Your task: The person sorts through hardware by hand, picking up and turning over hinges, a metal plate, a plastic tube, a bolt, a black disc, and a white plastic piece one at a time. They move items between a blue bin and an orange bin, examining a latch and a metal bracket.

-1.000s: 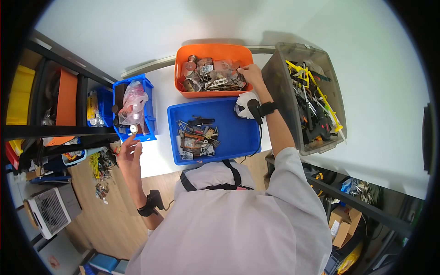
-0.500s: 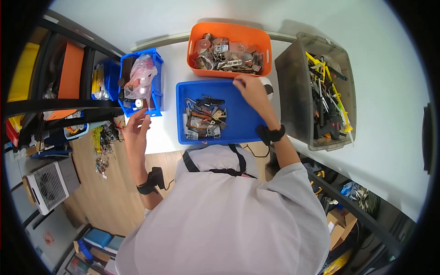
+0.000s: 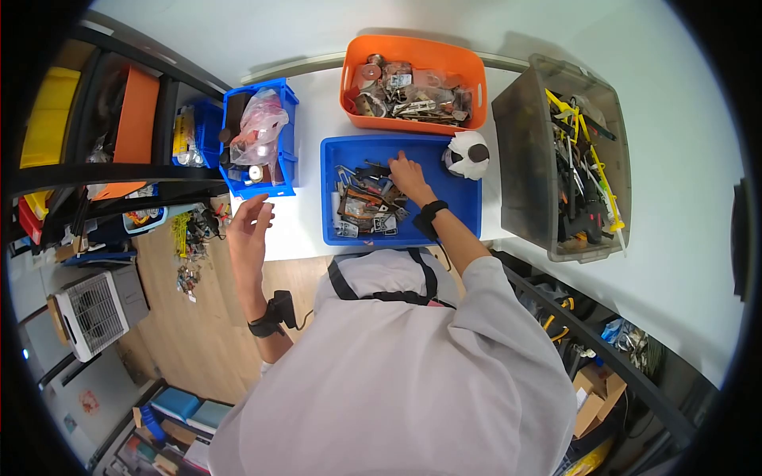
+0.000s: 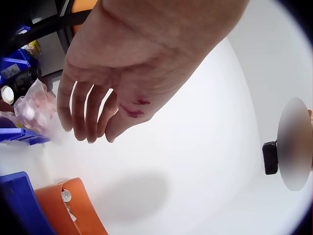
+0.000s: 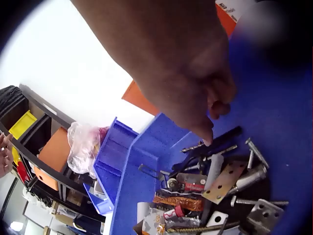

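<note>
My loosely bent left hand [image 3: 249,232] is near the blue bin [image 3: 289,170]. Under my right hand [image 3: 409,179] lies the blue tray [image 3: 465,200], metal pieces [image 5: 225,184] by those fingertips [image 5: 207,139]; I can't tell whether they pinch anything.

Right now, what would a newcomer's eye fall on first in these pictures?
Probably the bright orange bin, full of mixed small parts at the back of the white table. In front of it is the shallow blue tray, where the person's right hand is beside a jumble of metal parts. The tall greyish tub on the right, crowded with tools, also stands out.
</note>
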Available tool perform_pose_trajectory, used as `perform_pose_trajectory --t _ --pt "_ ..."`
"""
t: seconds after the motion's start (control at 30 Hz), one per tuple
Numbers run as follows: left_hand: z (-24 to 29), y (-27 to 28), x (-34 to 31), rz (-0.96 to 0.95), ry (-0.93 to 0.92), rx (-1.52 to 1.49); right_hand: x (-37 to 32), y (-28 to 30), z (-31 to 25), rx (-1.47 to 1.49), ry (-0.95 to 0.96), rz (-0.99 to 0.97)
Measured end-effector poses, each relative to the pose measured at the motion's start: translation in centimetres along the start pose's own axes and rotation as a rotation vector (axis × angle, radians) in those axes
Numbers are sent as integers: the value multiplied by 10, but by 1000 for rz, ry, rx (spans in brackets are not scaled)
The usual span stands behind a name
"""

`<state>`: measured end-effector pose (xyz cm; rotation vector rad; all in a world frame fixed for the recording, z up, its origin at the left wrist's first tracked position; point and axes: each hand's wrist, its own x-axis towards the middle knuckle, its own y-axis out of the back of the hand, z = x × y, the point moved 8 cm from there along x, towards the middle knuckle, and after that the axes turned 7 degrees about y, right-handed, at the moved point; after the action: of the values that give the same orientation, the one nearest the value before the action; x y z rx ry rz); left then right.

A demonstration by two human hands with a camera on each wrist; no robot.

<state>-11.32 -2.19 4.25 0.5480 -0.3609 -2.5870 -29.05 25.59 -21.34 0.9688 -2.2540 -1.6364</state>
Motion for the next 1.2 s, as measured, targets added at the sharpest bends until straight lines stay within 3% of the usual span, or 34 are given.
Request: perform_pose_trajectory --t 0.27,0.33,0.47,0.57,0.63,0.77,0.83,0.97,1.07,1.2 --pt "-7 6 -4 12 23 5 -1 -7 -8 -184 178 82" --pt "-10 6 -3 12 36 23 -2 -8 -17 -274 335 22" --pt "-13 0 -1 -6 14 -7 0 -6 -16 -216 377 -21" --pt "-17 -10 4 -52 19 4 1 6 -12 -100 302 6" --pt "-25 -20 8 -118 32 42 -10 36 -9 239 124 39" --pt "-34 -43 15 -202 -19 100 -30 64 -14 411 157 -15" --pt "-28 -54 15 -205 -18 131 -48 93 -34 658 261 -33" --pt "-2 -80 12 -275 -53 142 -79 148 -70 886 247 -147" --pt "43 -101 -3 -376 -198 166 -94 168 -86 937 286 -211" --pt "58 -104 -4 -379 -339 47 -109 194 -111 1222 364 -305"
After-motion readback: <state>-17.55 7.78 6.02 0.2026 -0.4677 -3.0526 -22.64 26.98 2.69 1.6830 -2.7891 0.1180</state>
